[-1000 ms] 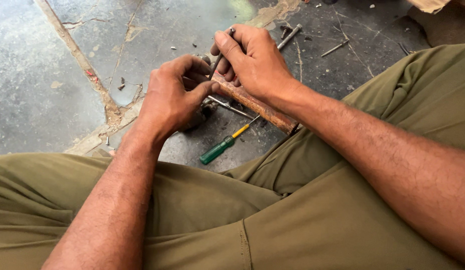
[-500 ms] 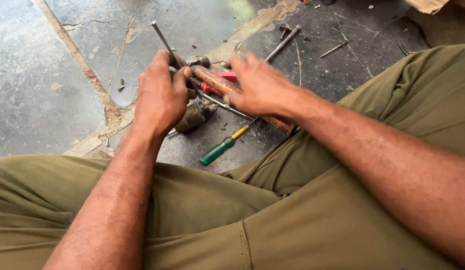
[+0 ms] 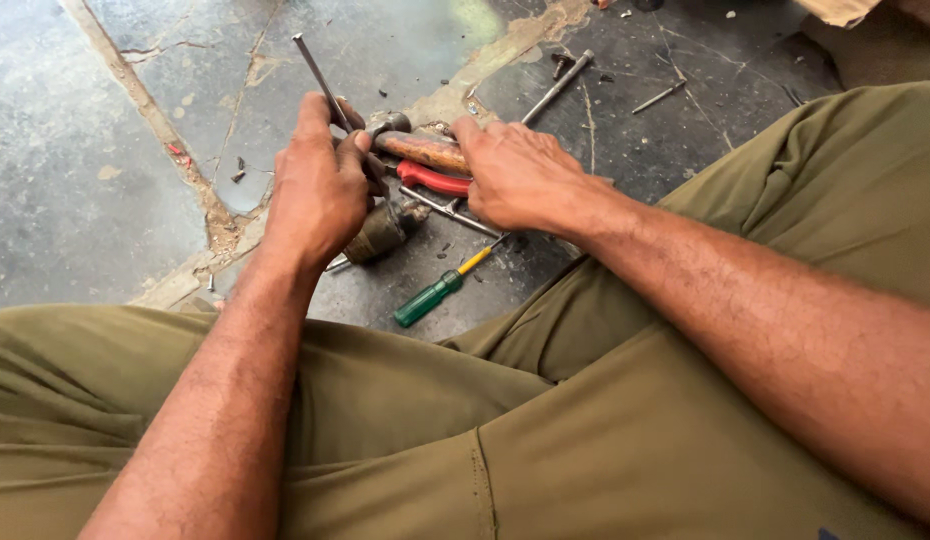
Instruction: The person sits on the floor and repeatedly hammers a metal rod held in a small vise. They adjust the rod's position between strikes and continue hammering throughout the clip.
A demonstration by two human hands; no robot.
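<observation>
Cracked concrete floor point(image 3: 105, 200) carries the tools, in front of the seated person's olive trousers point(image 3: 585, 430). Right hand point(image 3: 520, 180) lies palm down, fingers loosely spread, over a wooden-handled hammer point(image 3: 425, 150) and red-handled pliers point(image 3: 435, 180). Left hand point(image 3: 320, 185) is closed around a thin metal rod point(image 3: 315, 65), angled upward. Green screwdriver point(image 3: 430, 297) lies near the right wrist.

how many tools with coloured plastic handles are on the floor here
2. A green-handled screwdriver lies on the floor below the right hand; red-handled pliers lie between the two hands, partly covered. More could be hidden under the hands.
</observation>
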